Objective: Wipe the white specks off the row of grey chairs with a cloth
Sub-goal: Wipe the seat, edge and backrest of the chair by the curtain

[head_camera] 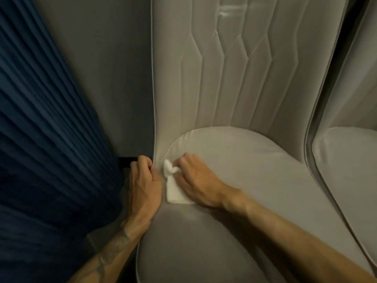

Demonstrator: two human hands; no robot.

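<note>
A grey upholstered chair (244, 170) with a quilted backrest fills the middle of the view. My right hand (195, 180) pinches a small white cloth (173, 186) and holds it against the seat's left rear corner, where cushion meets side wing. My left hand (142, 184) grips the chair's left edge beside the cloth, fingers curled over the piped rim. Faint white streaks (224, 11) show high on the backrest. No specks are visible on the seat.
A second grey chair (350, 160) stands close on the right, separated by a narrow dark gap. A dark blue pleated curtain (44, 139) hangs on the left, and a grey wall (106, 68) lies behind.
</note>
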